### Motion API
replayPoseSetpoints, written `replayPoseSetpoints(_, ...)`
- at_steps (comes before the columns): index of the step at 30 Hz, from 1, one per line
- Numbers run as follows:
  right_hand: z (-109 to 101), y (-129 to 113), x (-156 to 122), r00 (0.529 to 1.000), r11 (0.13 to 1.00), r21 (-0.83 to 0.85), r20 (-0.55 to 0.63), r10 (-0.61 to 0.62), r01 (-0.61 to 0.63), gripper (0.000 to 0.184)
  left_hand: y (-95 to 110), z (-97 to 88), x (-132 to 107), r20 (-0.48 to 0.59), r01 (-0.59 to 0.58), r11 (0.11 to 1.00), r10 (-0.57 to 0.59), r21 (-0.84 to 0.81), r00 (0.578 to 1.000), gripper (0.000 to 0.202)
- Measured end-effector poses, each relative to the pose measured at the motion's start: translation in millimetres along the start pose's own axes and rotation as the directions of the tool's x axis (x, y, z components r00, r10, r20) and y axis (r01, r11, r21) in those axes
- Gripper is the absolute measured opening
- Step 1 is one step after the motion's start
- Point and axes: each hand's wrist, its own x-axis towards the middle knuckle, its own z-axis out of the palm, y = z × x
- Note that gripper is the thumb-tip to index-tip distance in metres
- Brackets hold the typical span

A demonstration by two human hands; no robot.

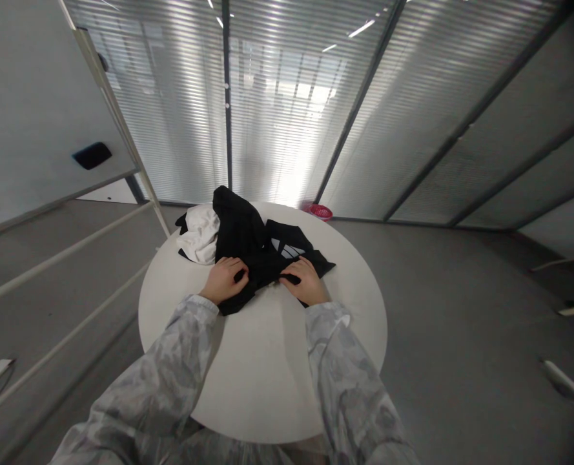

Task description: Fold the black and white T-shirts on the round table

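Head view: on the round white table (262, 374), nearer its far edge, a pale-printed black garment (241, 226) lies roughly crosswise; left hand (225, 279) and right hand (307, 282) (neither clearly nearer) pinch its near side between thumb and fingers, its bulk beyond them.

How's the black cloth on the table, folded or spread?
Neither, it's rumpled: the black cloth bunches up at left and its edges run uneven, with left hand and right hand on it.
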Motion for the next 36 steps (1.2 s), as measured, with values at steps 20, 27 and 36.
replayPoseSetpoints(20, -3, -4, 4, 0.993, 0.996, 0.064, -0.097, 0.066, -0.06, 0.004, 9, -11.5, -5, -0.012, -0.002, 1.0, 0.002, -0.024, 1.0, 0.024)
replayPoseSetpoints(27, -1, -4, 7, 0.982, 0.989, 0.087, -0.131, 0.133, -0.122, 0.008, 8, -14.0, -5, 0.041, -0.068, 0.996, 0.07, -0.053, 0.997, 0.067)
replayPoseSetpoints(36, -1, -8, 9, 0.979, 0.985, 0.092, -0.127, 0.159, -0.148, 0.01, 9, -0.3, -5, 0.153, -0.099, 0.995, 0.098, -0.004, 0.983, 0.032)
